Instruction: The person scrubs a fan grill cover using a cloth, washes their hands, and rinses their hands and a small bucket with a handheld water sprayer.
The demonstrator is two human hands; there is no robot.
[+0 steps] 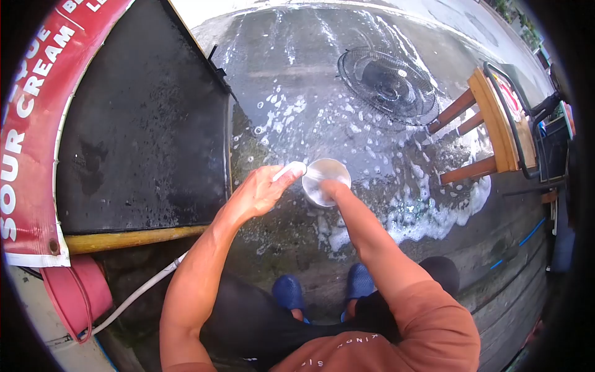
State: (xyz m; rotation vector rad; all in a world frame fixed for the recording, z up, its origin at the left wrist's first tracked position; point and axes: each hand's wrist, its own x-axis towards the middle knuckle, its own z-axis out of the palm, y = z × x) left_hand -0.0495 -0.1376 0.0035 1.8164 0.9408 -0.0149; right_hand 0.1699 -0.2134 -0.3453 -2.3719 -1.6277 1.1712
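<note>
My left hand (263,189) is closed around a short white tube-like piece (290,170), its rounded end at the rim of a round, pale metallic bowl (317,197). Whether this piece is the bowl's handle or the end of a hose, I cannot tell. Reaching in from the right, my right hand (333,188) has its fingers down inside the bowl, where they are hidden. The bowl is above the wet, soapy concrete ground (291,142).
A round wire fan guard (389,85) lies on the foamy ground. At right stands a wooden stool (489,124). A dark panel (149,124) and red banner (37,124) fill the left. Below them, a white hose (139,291) runs past a pink bucket (77,294).
</note>
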